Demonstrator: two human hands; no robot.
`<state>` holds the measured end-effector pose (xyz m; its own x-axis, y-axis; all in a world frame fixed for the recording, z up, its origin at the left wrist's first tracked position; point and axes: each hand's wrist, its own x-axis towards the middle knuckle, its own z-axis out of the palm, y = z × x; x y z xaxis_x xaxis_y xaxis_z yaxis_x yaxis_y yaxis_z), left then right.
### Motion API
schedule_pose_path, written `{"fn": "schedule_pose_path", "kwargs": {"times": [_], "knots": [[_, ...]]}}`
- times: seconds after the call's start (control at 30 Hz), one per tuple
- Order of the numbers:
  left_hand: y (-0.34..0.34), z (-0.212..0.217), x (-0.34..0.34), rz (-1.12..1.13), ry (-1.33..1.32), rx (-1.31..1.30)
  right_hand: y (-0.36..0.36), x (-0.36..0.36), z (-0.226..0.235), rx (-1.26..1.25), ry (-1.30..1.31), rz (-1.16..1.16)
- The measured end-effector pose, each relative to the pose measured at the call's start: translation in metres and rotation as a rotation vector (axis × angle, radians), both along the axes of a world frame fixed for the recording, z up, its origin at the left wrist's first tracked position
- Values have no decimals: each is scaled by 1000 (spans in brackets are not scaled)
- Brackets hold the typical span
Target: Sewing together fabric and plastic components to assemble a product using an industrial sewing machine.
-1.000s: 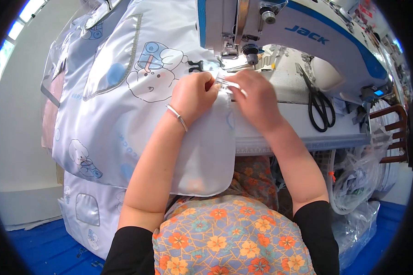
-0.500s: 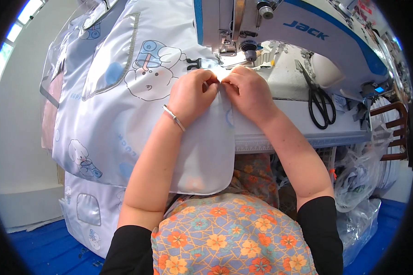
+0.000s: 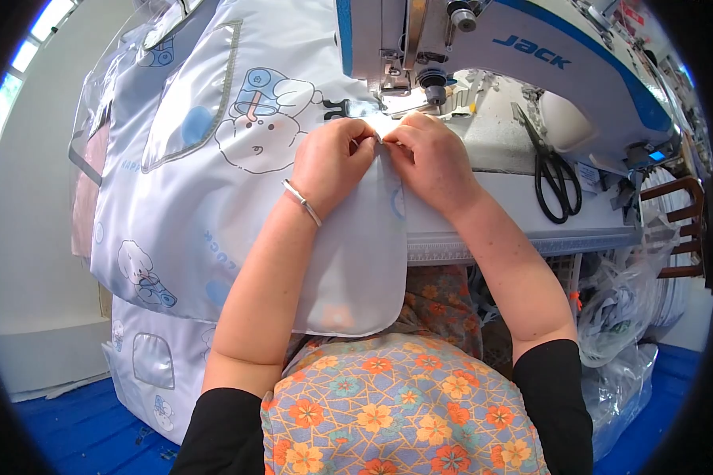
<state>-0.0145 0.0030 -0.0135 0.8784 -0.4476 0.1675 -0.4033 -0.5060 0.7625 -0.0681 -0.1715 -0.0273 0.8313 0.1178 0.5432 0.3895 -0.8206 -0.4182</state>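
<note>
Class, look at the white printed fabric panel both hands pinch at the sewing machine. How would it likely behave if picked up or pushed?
The panel is probably floppy: its lower part droops over the table edge onto the lap. It looks light, since the left hand and right hand hold it by a fingertip pinch. Its slight sheen suggests it may slide easily when pushed.

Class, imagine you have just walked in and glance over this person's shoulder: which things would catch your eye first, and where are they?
First, the left hand and right hand, pressed together at the centre, pinching the edge of a pale printed fabric piece just in front of the needle. Above them looms the white and blue sewing machine. Black scissors lie on the machine bed at right.
</note>
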Motion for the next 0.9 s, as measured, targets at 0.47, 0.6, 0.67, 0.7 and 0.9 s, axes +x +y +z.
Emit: {"fn": "schedule_pose_path", "kwargs": {"times": [0.47, 0.6, 0.67, 0.7, 0.9], "knots": [[6, -12, 2, 170, -177, -9, -61, -60, 8, 358, -83, -206], [8, -10, -3, 174, -162, 2, -154, -146, 31, 562, -186, -666], [8, -9, -7, 196, -128, 12, -191, -176, 40, 190, -347, -881], [8, -8, -10, 202, -159, 76, -202, -185, 39, 93, -332, -872], [9, 0, -24, 127, -753, 107, -213, -168, 24, -345, -35, -841]]}}
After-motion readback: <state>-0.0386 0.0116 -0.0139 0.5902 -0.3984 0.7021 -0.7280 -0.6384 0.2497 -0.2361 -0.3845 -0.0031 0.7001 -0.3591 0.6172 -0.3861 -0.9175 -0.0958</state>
